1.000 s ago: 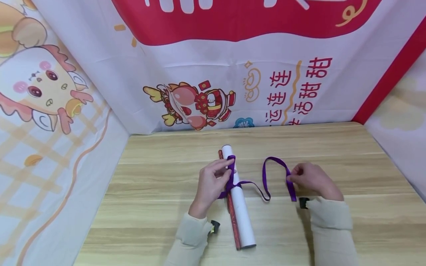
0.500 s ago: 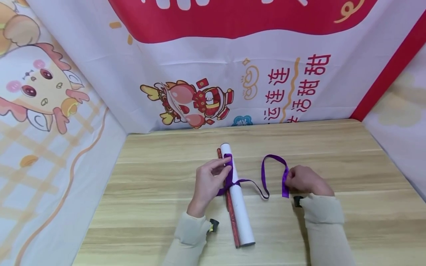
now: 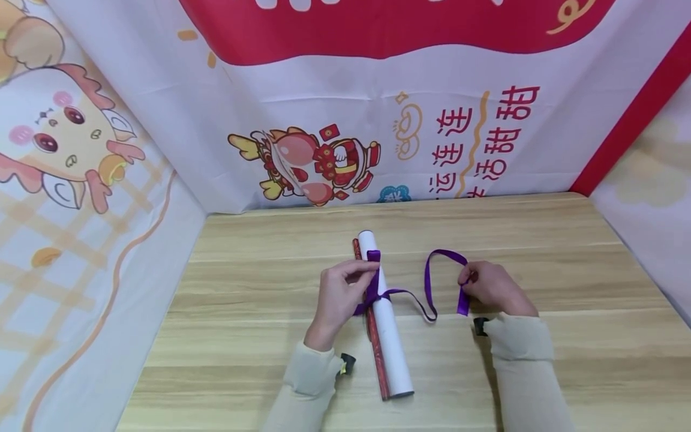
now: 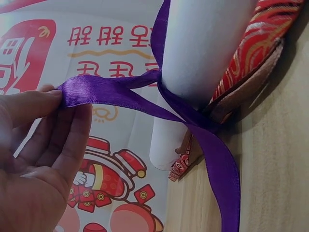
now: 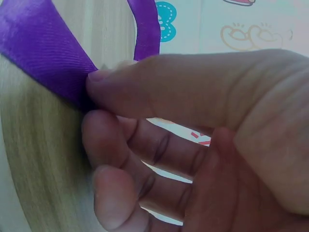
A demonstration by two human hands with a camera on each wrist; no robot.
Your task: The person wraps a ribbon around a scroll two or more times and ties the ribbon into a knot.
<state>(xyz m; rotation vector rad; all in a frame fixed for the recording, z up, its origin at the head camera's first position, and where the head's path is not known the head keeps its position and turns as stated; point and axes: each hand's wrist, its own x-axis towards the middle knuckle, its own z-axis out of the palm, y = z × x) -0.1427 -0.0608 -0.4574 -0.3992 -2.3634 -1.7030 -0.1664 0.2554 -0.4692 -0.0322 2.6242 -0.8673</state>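
Note:
A white tube [image 3: 393, 354] lies lengthwise on the table, with a red patterned strip [image 3: 380, 366] along its left side. Purple ribbon [image 3: 400, 292] is wound and crossed around the tube near its middle. My left hand [image 3: 337, 297] pinches a folded loop of that ribbon between thumb and fingers above the tube; in the left wrist view the loop [image 4: 96, 92] runs from the fingertips to the crossing. Off to the right, my right hand [image 3: 496, 287] pinches the ribbon close to its free end [image 3: 463, 302]. Between hand and tube the ribbon curves in a loose arc.
The wood-grain table [image 3: 243, 360] meets a white printed cloth [image 3: 324, 90] at its back edge. Another printed cloth [image 3: 70, 270] stands along the left. Each wrist carries a small black camera piece [image 3: 348, 363] by the cuff.
My right hand has moved slightly left with the ribbon's end, and its fingers have shifted on the ribbon. My left hand keeps the loop in nearly the same place.

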